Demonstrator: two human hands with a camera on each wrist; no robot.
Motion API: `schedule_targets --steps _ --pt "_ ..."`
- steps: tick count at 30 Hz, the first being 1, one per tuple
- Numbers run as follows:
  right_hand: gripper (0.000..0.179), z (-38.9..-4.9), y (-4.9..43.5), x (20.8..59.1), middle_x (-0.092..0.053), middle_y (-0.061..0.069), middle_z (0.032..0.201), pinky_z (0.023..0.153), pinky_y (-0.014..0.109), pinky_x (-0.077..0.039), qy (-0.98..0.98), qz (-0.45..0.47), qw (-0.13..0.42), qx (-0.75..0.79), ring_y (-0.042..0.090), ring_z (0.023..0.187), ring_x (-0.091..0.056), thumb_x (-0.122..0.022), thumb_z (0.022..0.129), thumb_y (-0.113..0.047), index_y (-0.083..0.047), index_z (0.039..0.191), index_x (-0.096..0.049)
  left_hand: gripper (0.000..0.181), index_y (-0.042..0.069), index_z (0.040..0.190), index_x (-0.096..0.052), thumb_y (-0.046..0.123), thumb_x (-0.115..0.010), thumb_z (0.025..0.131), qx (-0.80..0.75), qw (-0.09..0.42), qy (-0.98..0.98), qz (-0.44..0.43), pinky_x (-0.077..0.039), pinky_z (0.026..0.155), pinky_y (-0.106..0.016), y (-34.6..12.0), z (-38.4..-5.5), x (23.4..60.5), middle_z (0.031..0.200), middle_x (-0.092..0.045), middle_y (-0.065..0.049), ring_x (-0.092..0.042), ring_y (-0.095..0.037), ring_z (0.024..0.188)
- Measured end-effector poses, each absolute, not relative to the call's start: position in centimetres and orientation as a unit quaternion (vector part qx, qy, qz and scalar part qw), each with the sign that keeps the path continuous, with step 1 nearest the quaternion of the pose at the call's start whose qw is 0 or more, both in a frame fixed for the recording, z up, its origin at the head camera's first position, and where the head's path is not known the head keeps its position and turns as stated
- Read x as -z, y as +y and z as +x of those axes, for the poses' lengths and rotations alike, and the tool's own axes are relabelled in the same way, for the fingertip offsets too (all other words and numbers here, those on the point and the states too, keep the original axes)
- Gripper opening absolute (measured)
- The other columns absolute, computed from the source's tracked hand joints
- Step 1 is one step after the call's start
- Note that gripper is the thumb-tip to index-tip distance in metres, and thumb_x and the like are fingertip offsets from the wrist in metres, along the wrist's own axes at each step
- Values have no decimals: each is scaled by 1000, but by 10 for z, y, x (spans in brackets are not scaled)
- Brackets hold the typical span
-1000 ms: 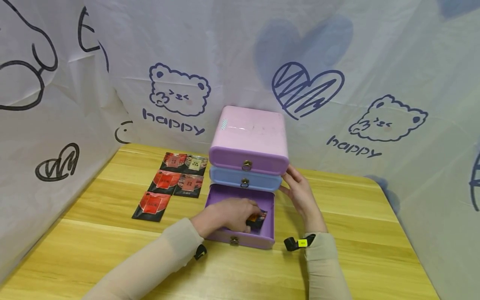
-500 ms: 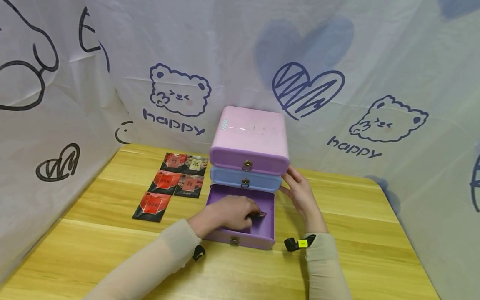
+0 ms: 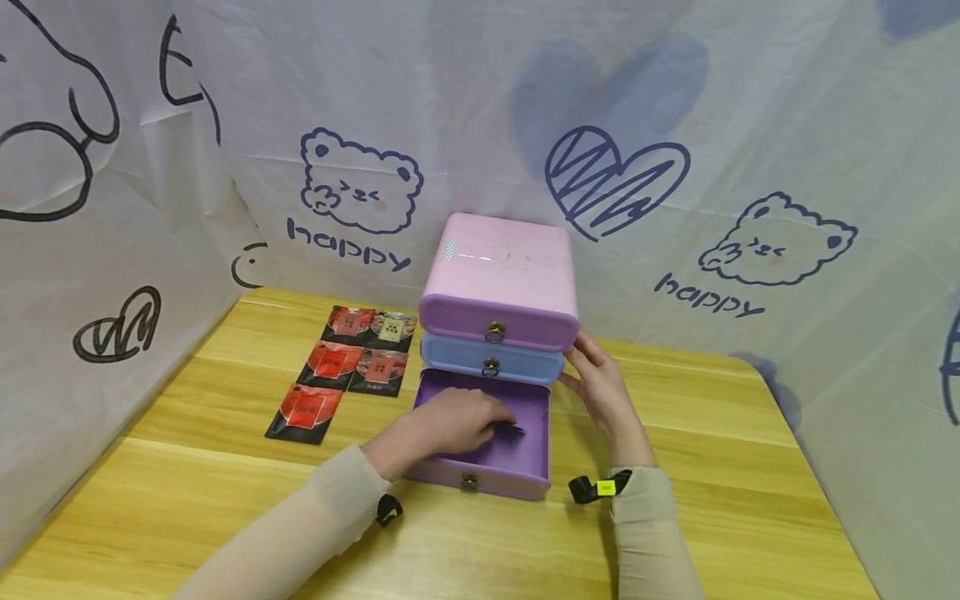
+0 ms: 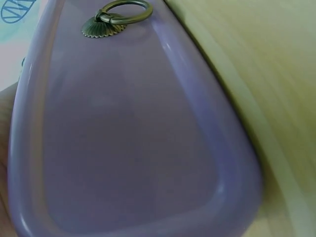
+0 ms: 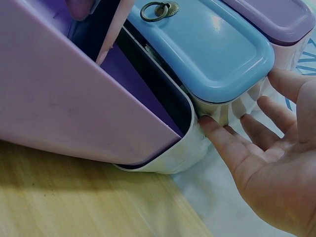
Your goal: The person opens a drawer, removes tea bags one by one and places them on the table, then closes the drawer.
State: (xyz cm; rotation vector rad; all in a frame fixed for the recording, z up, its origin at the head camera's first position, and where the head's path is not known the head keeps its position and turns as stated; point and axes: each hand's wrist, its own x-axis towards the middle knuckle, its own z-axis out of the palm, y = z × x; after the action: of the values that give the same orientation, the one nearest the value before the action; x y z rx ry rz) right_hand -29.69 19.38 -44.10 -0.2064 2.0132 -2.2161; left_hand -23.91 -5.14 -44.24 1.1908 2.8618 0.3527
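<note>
A mini chest of drawers (image 3: 502,258) has a pink top, a closed purple top drawer, a closed blue middle drawer (image 3: 450,353) and a purple bottom drawer (image 3: 536,408) pulled out. My left hand (image 3: 459,419) reaches into that bottom drawer and pinches a dark flat packet (image 3: 512,428), tilted edge-on; the right wrist view shows more of the packet (image 5: 96,32). In the left wrist view the drawer's front (image 4: 128,138) hides most of the left hand. My right hand (image 3: 597,387) rests its spread fingertips (image 5: 210,123) against the chest's right side.
Left of the chest lie several red-and-black packets in rows, among them a front one (image 3: 304,412) and a yellow-labelled one (image 3: 390,327). Everything stands on a wooden table (image 3: 720,467). A white printed cloth (image 3: 480,108) hangs behind it.
My left hand has drawn slightly left inside the bottom drawer, and the packet, lying flatter before, has come up and tilted in its fingers. My right hand stays against the chest.
</note>
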Motion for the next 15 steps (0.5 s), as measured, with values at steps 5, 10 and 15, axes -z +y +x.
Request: schedule_targets --steps 5,10,15 --pt "56 -297 194 442 -36 11 166 102 32 -55 666 -70 71 739 25 150 -37 -52 110 -19 -7 162 -35 32 21 129 -74 12 -66 99 -122 -7 916 381 -61 88 -41 -58 -235 443 124 -75 4 -72 -19 109" --pt "57 -297 195 442 -36 9 166 99 29 -56 674 -65 73 732 25 150 -38 -55 109 -24 -10 162 -37 32 21 129 -74 11 -67 99 -132 -17 916 380 -61 90 -39 -63 -230 439 124 -74 3 -72 -19 111" --pt "58 -297 194 442 -37 9 166 99 29 -56 674 -67 70 732 25 150 -38 -56 109 -25 -11 161 -38 32 20 128 -74 11 -68 98 -135 -35 914 380 -61 90 -37 -67 -223 435 122 -75 3 -72 -19 109"
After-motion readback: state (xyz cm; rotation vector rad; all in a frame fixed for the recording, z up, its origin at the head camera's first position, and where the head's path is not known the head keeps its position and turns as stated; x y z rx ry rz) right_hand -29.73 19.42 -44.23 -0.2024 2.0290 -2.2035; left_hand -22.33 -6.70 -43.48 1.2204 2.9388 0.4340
